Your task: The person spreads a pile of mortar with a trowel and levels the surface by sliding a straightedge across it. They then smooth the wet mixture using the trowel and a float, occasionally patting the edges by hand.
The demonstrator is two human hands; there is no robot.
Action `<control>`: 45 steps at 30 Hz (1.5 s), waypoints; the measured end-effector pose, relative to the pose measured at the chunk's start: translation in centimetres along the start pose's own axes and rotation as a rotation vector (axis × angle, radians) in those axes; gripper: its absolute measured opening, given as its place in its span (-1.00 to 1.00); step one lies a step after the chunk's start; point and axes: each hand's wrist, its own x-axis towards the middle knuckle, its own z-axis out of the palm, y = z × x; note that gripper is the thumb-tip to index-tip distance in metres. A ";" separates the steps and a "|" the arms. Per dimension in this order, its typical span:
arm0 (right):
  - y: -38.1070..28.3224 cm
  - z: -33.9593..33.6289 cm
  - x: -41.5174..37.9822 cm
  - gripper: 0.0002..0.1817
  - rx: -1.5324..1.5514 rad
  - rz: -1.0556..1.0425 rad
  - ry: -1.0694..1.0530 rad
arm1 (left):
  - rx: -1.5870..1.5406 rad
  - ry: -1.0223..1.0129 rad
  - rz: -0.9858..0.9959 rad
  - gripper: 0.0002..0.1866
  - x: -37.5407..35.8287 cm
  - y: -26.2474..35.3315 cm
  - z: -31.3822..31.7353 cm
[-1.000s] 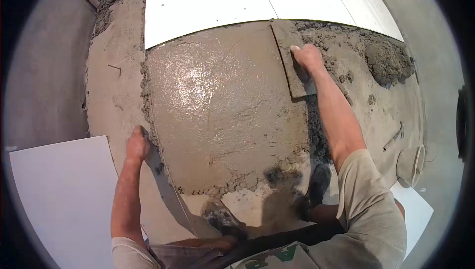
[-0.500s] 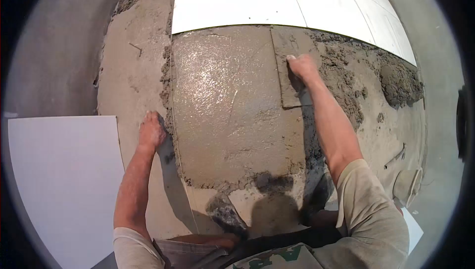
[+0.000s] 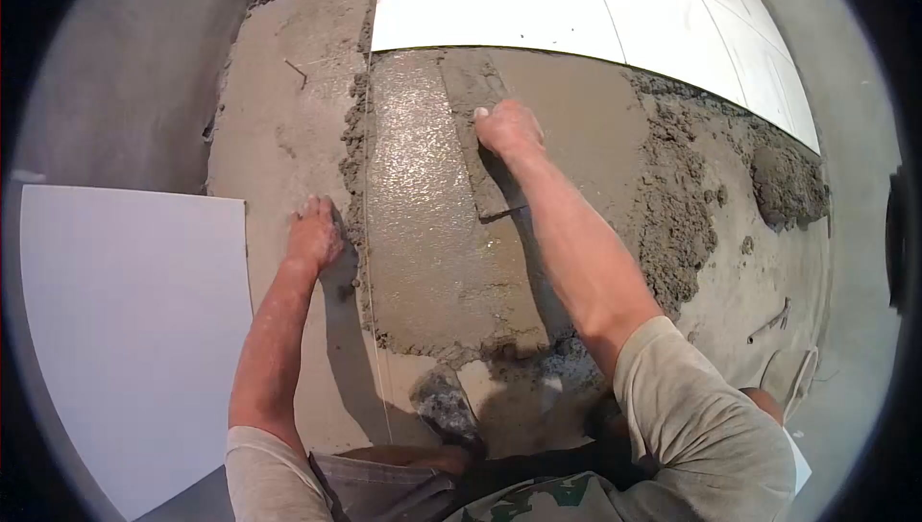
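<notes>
My right hand (image 3: 510,128) is closed on the handle of a flat, mortar-coated float (image 3: 463,90), which lies on the wet mortar bed (image 3: 413,157) just below the white tiles. Most of the handle is hidden by the fingers. To the right of the float the mortar looks smooth and matt; on its left it is shiny and wet. My left hand (image 3: 315,232) rests on the concrete strip left of the bed, fingers apart, with nothing in it. A thin string (image 3: 373,311) runs along the bed's left edge.
Laid white tiles (image 3: 490,3) span the top. A loose white tile (image 3: 134,320) lies at left. Rough mortar (image 3: 677,224) and a dark mortar heap (image 3: 788,186) are on the right, near a metal tool (image 3: 770,322). A container (image 3: 789,378) stands at lower right.
My right hand has moved the float left across the bed, leaving smoother mortar on its right. The whole view has shifted slightly; my left hand stays on the concrete.
</notes>
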 end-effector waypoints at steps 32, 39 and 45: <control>-6.6 1.7 -4.1 -0.41 -0.217 -0.255 -0.158 | -0.094 0.053 -0.009 -0.28 -1.2 -0.6 0.4; 0.6 -3.4 -0.6 -0.54 -0.350 -0.301 0.261 | -0.050 0.055 0.001 -0.30 -1.5 -0.1 0.0; 2.7 -4.0 5.7 -0.69 -0.420 -0.492 0.576 | 0.028 0.047 0.002 -0.33 -1.3 0.5 0.0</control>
